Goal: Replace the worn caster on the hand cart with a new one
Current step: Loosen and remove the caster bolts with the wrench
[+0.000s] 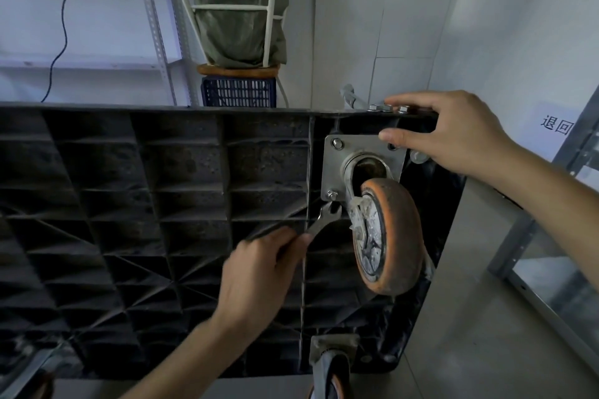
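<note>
White walls behind; left hand (pixel 259 266) grips wrench (pixel 324 220), right hand (pixel 453 133) pinches caster plate (pixel 363 152).

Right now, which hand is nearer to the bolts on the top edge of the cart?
Right. The right hand grips the cart's top edge, its fingers touching the bolts. The left hand is far below, holding a wrench.
</note>
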The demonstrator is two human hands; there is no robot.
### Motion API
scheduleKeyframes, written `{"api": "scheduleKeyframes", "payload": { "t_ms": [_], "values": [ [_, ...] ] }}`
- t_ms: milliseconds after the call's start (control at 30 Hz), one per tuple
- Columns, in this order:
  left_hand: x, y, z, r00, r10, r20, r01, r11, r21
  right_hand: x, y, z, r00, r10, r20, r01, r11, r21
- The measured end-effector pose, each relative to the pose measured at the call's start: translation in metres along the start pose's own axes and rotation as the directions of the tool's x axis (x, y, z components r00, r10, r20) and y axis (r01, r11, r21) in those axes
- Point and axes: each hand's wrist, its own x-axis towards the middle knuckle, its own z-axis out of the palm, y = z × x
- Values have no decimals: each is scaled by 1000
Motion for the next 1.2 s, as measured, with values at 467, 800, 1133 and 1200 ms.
{"api": "scheduleKeyframes", "payload": {
  "t_ms": [467, 800, 1133, 1200],
  "values": [
    [73, 26, -60, 975, 187, 121, -222, 790, 572, 0, 0, 0, 1000, 3, -9, -3, 1000, 5],
    [77, 41, -62, 980, 146, 135, -198, 702, 684, 1, 0, 0, 1000, 5, -6, -5, 1000, 7],
    [107, 76, -73, 941, 263, 212, -329, 573, 750, -1, -1, 1, 1000, -1, -12, 1, 1000, 16],
    [100, 60, -73, 968, 186, 169, -251, 667, 702, -1, -2, 0, 1000, 6, -12, -6, 1000, 14]
  ]
}}
